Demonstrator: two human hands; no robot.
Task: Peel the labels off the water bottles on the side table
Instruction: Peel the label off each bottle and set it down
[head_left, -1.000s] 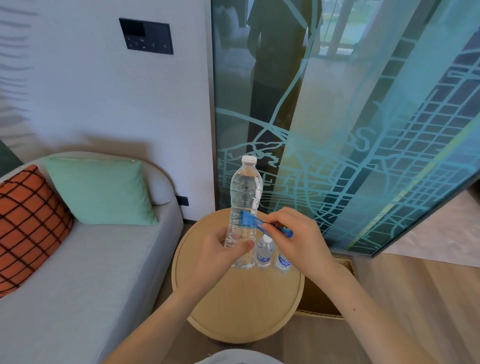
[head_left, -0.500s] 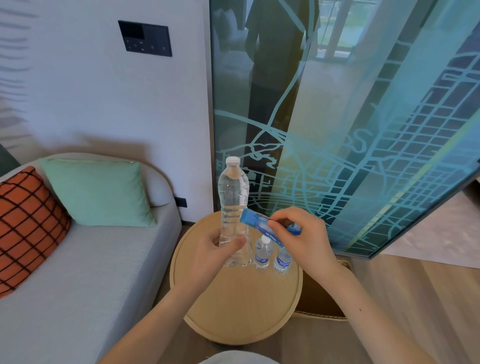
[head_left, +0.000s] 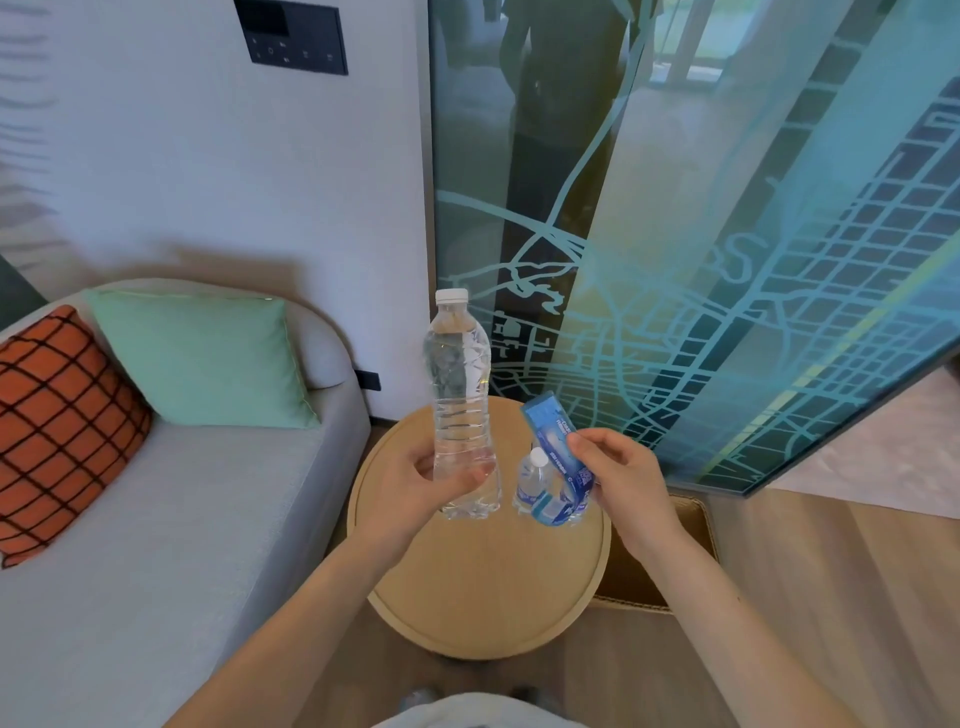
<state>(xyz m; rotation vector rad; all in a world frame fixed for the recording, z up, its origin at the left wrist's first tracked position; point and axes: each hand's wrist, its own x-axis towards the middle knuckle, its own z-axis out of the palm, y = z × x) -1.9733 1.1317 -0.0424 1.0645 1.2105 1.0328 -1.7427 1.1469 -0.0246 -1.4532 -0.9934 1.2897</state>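
Over the round side table (head_left: 483, 587), gripping the big bottle (head_left: 462, 395) low down with the left hand (head_left: 415, 483), thumb in front and fingers curling round its clear sides. Holding it straight up, white cap on top, with bare plastic all the way down. Not able to tell if its bottom is touching the table top.

Pinching the blue label (head_left: 558, 457) with the right hand (head_left: 623, 483), thumb and fingertips squeezing together on the strip near its middle. Holding the label free of the big bottle, just at 3 o'clock from it, one end poking up toward 11 o'clock and the other end curling down toward 7 o'clock.

Looking down at a small bottle (head_left: 532, 480) with a white cap and a blue band, standing at 12 o'clock on the table, between the two hands. Spotting a second small bottle (head_left: 577, 512) just at 3 o'clock from the first, mostly hiding behind the label.

Looking past the table at a grey sofa (head_left: 182, 519) at 9 o'clock, with a green cushion (head_left: 202, 358) and an orange checked cushion (head_left: 62, 426) leaning on its back. Facing a white wall with a dark panel (head_left: 291, 36) at 11 o'clock, and a big glass sheet (head_left: 727, 260) with teal map lines from 12 to 3 o'clock. Seeing a brown box (head_left: 693, 525) on the floor at 3 o'clock from the table.
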